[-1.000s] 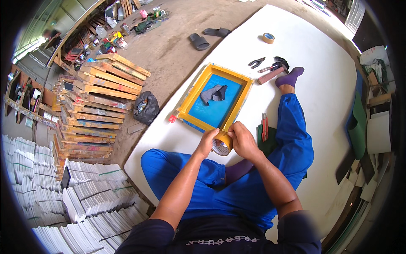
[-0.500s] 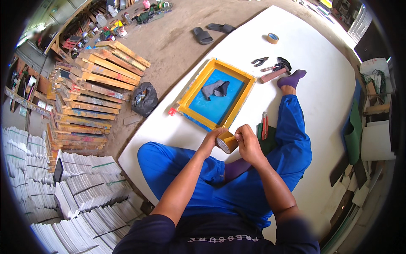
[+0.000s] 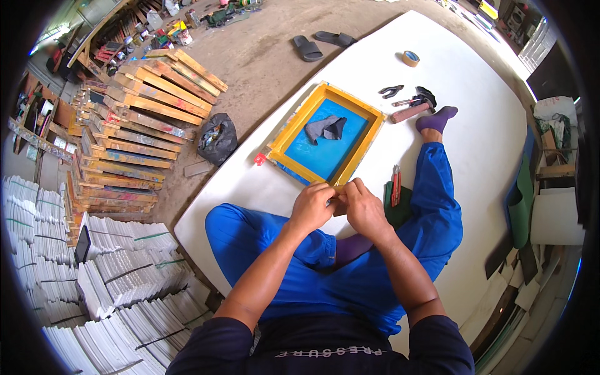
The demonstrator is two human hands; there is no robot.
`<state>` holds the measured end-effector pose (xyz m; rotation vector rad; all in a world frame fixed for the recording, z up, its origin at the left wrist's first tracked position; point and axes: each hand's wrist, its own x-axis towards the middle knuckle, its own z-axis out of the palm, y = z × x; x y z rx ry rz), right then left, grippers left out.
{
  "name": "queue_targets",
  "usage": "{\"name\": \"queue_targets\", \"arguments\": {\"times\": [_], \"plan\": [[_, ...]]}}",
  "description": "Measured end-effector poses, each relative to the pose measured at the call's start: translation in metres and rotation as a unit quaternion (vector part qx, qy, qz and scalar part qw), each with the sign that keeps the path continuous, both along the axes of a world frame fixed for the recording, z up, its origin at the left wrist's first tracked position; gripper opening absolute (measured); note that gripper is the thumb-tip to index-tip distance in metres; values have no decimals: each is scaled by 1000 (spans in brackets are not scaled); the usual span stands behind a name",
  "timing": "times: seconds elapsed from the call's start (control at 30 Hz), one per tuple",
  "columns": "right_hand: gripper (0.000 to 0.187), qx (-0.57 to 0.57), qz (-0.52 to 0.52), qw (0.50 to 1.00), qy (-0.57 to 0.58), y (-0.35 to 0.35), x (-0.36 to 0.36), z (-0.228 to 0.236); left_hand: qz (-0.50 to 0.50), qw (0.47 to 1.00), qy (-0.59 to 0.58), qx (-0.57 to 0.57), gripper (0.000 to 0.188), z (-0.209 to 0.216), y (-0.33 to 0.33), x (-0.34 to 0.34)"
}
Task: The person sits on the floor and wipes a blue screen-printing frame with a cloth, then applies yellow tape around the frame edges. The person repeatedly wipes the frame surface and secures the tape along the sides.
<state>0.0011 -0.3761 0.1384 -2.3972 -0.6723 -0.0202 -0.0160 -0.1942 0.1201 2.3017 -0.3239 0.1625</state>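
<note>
Both hands meet over my lap, just in front of the frame's near corner. My left hand (image 3: 314, 207) is closed around a roll of brown tape (image 3: 339, 209), mostly hidden by the fingers. My right hand (image 3: 366, 209) is closed too, its thumb and fingers pinching the tape at the roll. Beyond them a screen printing frame (image 3: 376, 134) with yellow sides and a blue mesh lies flat on the white board (image 3: 462, 206). A crumpled grey cloth (image 3: 325, 128) rests on the mesh.
Right of the frame lie a red utility knife (image 3: 395, 186), pliers (image 3: 391, 91), a hammer (image 3: 410, 112) and another tape roll (image 3: 410, 59). Wooden frames (image 3: 134, 144) are stacked at left, near a black bag (image 3: 217, 139) and bundled white sheets (image 3: 134, 275). Black slippers (image 3: 308, 48) sit beyond the board.
My hands have come closer together and turned over the roll, hiding most of it. The short tape strip between them no longer shows stretched. The view has shifted slightly.
</note>
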Motion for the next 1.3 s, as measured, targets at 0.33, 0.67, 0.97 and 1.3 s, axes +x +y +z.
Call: {"name": "queue_targets", "arguments": {"times": [0.33,0.67,0.97,1.3], "plan": [[78,137,-50,986,75,-33,-4,-25,90,921,227,-304,19,-17,-9,16],[70,-5,30,998,46,-82,11,-67,172,873,293,-350,23,-104,-41,7],[67,-73,88,993,36,-95,15,-78,234,819,311,-422,24,-142,-52,-12],[58,-88,85,992,7,-108,27,-72,204,821,339,-412,25,-143,-62,-2]]}}
